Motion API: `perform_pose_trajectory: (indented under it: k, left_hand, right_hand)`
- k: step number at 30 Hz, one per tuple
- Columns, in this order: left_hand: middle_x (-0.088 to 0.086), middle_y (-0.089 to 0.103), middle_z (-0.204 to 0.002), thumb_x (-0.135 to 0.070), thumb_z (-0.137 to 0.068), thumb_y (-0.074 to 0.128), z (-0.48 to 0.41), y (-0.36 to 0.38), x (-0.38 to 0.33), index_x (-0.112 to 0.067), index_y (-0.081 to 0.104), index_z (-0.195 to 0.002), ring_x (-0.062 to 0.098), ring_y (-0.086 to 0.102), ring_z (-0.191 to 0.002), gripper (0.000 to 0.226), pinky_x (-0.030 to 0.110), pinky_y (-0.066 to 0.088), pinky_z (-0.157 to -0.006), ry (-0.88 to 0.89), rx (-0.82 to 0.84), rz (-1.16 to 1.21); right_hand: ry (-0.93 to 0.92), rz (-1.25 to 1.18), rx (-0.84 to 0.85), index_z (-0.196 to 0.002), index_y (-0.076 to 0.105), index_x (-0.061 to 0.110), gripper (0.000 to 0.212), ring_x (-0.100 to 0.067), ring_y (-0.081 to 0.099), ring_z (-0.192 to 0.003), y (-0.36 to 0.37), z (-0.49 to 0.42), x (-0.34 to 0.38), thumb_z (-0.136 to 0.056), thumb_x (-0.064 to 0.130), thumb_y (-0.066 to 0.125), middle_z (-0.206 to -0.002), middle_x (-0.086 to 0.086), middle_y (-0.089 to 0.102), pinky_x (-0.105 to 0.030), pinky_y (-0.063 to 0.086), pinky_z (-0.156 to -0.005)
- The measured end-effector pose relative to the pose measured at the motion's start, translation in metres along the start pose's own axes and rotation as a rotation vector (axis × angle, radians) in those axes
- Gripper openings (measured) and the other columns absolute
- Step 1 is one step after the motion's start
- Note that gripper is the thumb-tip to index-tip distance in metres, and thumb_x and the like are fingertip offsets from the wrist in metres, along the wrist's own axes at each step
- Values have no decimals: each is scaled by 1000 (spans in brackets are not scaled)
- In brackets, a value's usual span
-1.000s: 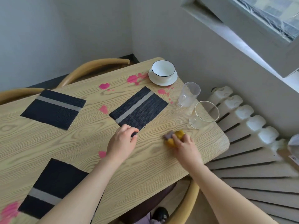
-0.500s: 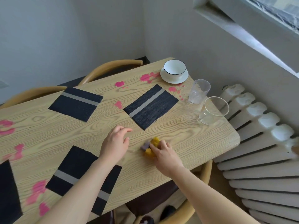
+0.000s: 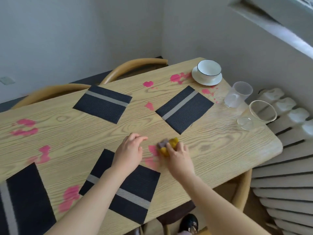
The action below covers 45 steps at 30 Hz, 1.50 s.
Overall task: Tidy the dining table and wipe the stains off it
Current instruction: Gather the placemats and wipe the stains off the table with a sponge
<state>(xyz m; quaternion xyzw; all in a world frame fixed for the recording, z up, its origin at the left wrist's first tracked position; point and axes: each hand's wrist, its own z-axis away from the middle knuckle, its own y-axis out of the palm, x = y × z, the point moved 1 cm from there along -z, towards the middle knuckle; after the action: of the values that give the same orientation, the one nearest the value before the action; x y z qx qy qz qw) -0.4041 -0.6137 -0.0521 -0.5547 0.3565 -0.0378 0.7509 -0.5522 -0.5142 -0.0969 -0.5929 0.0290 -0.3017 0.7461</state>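
My right hand (image 3: 177,156) grips a yellow sponge (image 3: 169,145) with a grey scrub side and presses it on the wooden table (image 3: 220,150), right at a pink stain (image 3: 152,150). A fainter smear (image 3: 150,161) lies just below it. My left hand (image 3: 129,152) rests on the tabletop beside it, fingers loosely apart and holding nothing. More pink stains dot the table: far left (image 3: 25,128), front left (image 3: 69,197), and near the saucer (image 3: 179,78). Several dark placemats with a grey stripe lie about, one (image 3: 184,108) beyond my hands and one (image 3: 132,189) under my left forearm.
A white cup on a saucer (image 3: 207,72) stands at the far right corner. Two clear plastic cups (image 3: 238,94) (image 3: 257,115) stand near the right edge. A radiator (image 3: 284,167) runs along the right side. Curved wooden chair backs (image 3: 133,67) line the far side.
My right hand slid the sponge leftwards across the table to the pink stain near the front. My left hand left the far placemat and drew back toward me. The view shifted left.
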Motion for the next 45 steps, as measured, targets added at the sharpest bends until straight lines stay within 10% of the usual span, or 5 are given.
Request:
perform_pose_trajectory:
  k: [14,23,35,45]
  left_hand:
    - [-7,47,-129,-8,-94,47,4,-9,52,-23,52,-132,10,45,-120,40,19,43,-87,95,-11,110]
    - [-7,48,-128,-9,-93,48,17,-8,60,-22,53,-130,12,46,-119,40,22,42,-89,35,9,75]
    - [-7,43,-133,-11,-94,48,-29,-2,-4,-23,49,-134,11,44,-121,42,19,42,-85,122,66,64]
    - [1,53,-134,-21,-86,64,-103,19,-43,-18,49,-133,19,52,-120,49,31,41,-100,-317,177,507]
  right_hand:
    - [207,105,-108,-145,37,33,52,-32,42,-112,-1,-1,-18,-96,19,46,-121,-10,38,-38,46,-87]
    - [-194,86,1,-141,39,42,51,-28,40,-110,26,-3,60,-94,24,49,-120,-7,39,-40,52,-80]
    - [221,-5,-163,-109,68,41,39,-20,45,-109,-45,-12,-36,-82,63,50,-100,2,46,-31,44,-78]
    - [286,-46,-196,-134,54,13,47,-29,39,-126,-109,-109,-78,-88,22,57,-137,-9,45,-36,37,-100]
